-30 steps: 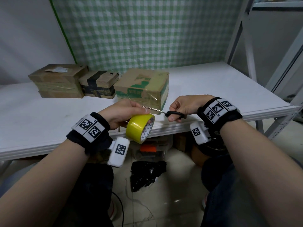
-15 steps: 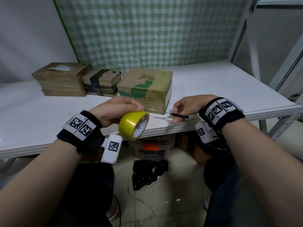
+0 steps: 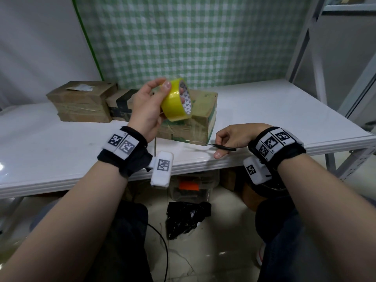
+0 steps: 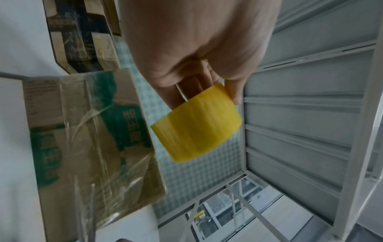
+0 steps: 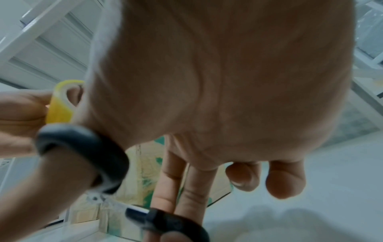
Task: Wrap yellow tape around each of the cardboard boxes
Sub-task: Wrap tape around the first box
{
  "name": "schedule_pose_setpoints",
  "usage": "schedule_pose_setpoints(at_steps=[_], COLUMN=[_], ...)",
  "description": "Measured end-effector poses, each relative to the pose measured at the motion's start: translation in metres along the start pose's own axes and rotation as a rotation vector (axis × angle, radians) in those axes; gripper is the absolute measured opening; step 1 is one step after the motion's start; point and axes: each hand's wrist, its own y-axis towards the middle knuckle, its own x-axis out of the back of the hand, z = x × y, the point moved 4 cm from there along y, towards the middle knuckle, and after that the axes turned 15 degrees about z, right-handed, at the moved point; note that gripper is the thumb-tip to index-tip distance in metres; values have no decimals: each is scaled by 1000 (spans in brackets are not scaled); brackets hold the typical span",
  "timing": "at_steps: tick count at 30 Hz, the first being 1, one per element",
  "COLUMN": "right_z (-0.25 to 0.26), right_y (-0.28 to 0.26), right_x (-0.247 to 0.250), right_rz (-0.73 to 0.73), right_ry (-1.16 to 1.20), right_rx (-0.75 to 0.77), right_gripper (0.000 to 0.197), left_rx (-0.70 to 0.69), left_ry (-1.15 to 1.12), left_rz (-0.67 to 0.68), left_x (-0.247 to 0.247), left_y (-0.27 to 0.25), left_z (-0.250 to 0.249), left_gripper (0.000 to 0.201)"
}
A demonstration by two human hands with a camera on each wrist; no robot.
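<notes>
The left hand (image 3: 147, 110) holds the yellow tape roll (image 3: 177, 101) up off the table, fingers curled round its rim, just in front of the green-printed cardboard box (image 3: 200, 119). The right hand (image 3: 234, 137) grips black-handled scissors (image 3: 222, 147) low by that box's near right corner — thumb through a loop. Two more boxes (image 3: 81, 100) sit further left on the white table (image 3: 274, 110), side by side.

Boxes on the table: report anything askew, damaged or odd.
Nothing is damaged. The green-printed box sits turned at an angle to the table edge, its tape wrinkled. The other two boxes stand straight against the back.
</notes>
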Motion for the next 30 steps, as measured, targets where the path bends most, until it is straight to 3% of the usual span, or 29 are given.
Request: schedule_pose_setpoints(at_steps=[7,10,15,17,20,23,26,30], right_z=[-4,-6,-9,-8,-3,0,-19,-65], right_y=[-5,-5,-12,-14,-19,-29,-37,-41], right_x=[-3,-6,-7,-7,1,18,37,47], right_rz=[-34,-40,-1,9,-112,-424,-753,-793], right_ry=[-36,-77,56,127,365,558,625,491], right_rx=[16,4,138,229,449,553,333,-260], right_gripper=[35,38,44,34,23,23,38,85], left_rx=[30,41,52,55,41,30,41,57], left_ry=[114,146,121,105,66,64,126,171], left_rz=[25,35,48,26,36,27,-7,-23], left_x=[-1,2,5,6,7,6,5,1], left_y=[2,0,2,3,4,1,0,-3], left_z=[7,8,11,11,12,11,11,14], left_gripper=[25,16,20,19,20,20,20,20])
